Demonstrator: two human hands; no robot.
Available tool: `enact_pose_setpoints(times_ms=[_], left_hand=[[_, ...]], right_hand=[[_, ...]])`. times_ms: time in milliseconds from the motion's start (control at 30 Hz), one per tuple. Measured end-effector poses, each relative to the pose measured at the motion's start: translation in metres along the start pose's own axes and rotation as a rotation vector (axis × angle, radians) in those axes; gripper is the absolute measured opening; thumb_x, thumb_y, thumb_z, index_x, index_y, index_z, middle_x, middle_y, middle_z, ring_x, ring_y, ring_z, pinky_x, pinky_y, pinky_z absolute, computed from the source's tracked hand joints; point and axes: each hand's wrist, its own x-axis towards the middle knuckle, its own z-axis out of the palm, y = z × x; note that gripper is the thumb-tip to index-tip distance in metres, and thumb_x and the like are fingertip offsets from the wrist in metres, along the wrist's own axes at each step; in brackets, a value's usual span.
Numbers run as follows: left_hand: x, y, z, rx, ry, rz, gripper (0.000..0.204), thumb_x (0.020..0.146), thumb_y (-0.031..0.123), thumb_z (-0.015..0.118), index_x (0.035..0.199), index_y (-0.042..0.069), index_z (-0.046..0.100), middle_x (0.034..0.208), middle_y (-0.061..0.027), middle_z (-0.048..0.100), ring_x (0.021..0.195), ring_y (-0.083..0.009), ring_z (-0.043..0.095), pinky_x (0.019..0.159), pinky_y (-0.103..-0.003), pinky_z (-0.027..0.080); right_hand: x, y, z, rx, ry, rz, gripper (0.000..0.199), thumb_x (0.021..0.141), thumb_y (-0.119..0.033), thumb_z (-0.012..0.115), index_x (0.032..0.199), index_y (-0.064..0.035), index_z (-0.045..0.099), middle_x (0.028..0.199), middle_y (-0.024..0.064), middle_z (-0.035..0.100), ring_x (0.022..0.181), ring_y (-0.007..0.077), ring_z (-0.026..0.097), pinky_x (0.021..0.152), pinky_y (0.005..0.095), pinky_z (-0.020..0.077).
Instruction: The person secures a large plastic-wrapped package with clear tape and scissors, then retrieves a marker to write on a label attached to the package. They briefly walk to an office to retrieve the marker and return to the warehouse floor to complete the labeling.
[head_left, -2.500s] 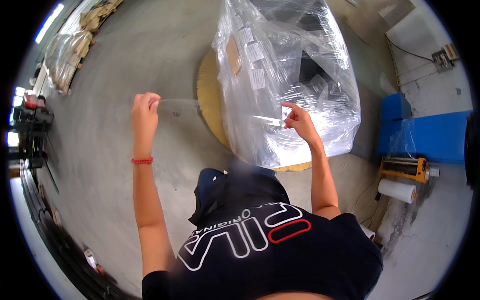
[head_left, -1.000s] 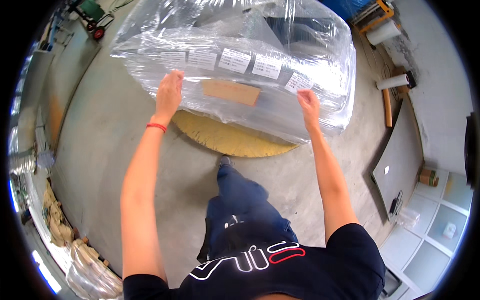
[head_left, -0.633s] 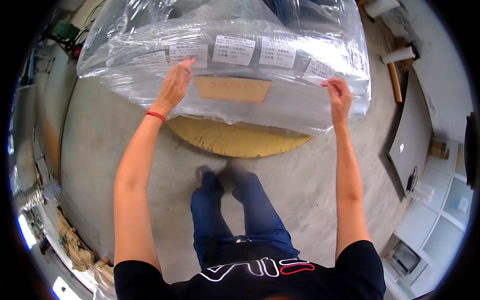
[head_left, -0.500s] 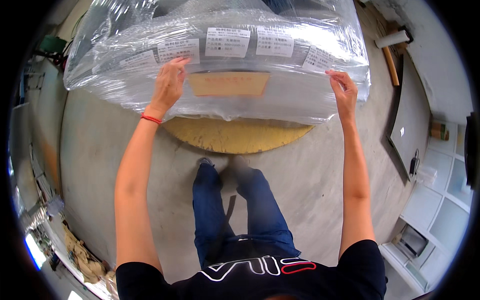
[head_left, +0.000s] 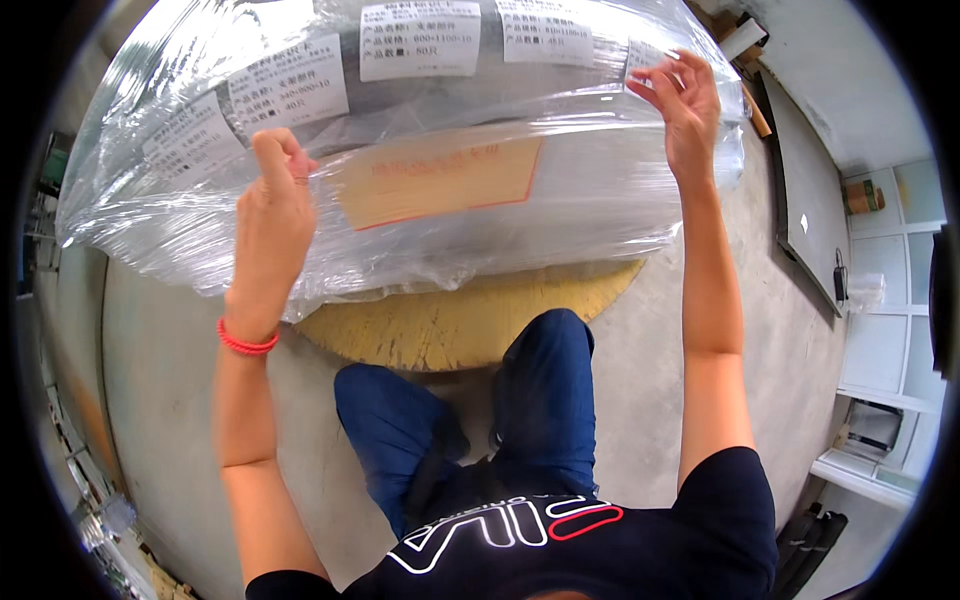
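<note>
The wrapped bundle (head_left: pixel 600 190) rests on a yellow disc (head_left: pixel 450 325), its far end cut off above and most of the disc hidden beneath. The left hand's (head_left: pixel 275 205) grip is narrow, fingers curled; the right hand (head_left: pixel 692 115), fingers loosely bent, partly covers a white label (head_left: pixel 645 55). I cannot tell whether either pinches the shiny clear film (head_left: pixel 130 220).

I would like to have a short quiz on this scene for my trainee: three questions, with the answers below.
1. How many white labels show on the film-wrapped load?
2. True or false: the red bracelet is on the right wrist.
3. Which is nearest to the right hand?
A. The brown cardboard
B. The rightmost white label
C. The yellow round base

Key: 1. Five. 2. False; the red bracelet is on the left wrist. 3. B.
</note>
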Motion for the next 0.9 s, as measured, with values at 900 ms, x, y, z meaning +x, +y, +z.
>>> enact_pose_setpoints(times_ms=[900], left_hand=[[-0.012, -0.015, -0.003, -0.003, 0.206, 0.020, 0.015, 0.090, 0.016, 0.043, 0.089, 0.001, 0.041, 0.084, -0.0151, 0.054, 0.054, -0.0242, 0.062, 0.048, -0.032, 0.047]], right_hand=[[-0.030, -0.003, 0.029, -0.597, -0.196, 0.002, 0.025, 0.085, -0.019, 0.051, 0.105, -0.0055, 0.046, 0.098, 0.0132, 0.054, 0.056, 0.0154, 0.061, 0.066, 0.0306, 0.0471]])
